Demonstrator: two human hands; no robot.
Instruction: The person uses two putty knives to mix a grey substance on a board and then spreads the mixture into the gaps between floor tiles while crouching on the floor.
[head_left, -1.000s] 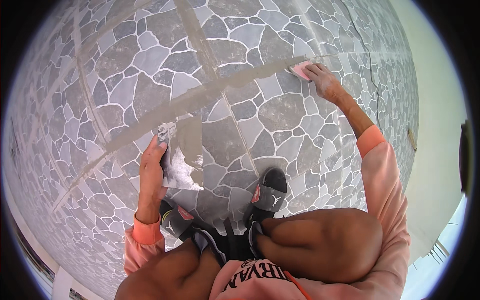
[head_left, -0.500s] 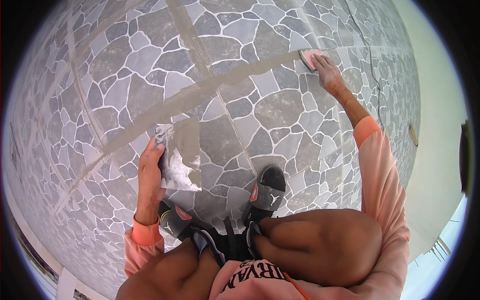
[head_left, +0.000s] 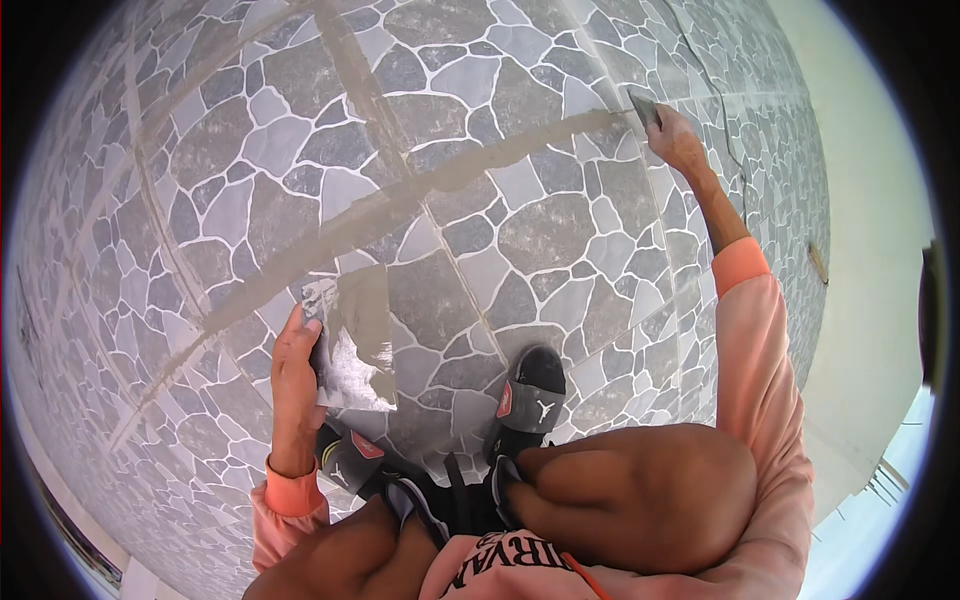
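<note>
My left hand [head_left: 293, 365] is closed on the left side of a flat rectangular metal trowel [head_left: 348, 382], which is held level above the tiles. Grey grout [head_left: 362, 300] smears much of its upper face, and bare metal shines near its lower edge. At the far right, my right hand [head_left: 682, 145] grips a small hand float [head_left: 642, 105], tilted on its edge at the right end of a grout strip [head_left: 370, 212]. That wet-looking grey strip covers a joint running from lower left to upper right. My fingers partly hide the float.
Stone-patterned grey tiles [head_left: 545, 235] cover the floor. A second grout band [head_left: 352, 75] crosses the strip. My feet in black slides [head_left: 530, 395] are just in front of me. A dark cable [head_left: 708, 70] lies at the right, beside a pale wall [head_left: 850, 250].
My right hand has moved slightly right, and its float has turned from showing a pink face to standing on edge. The grout strip reaches further right. The trowel sits slightly nearer me in view.
</note>
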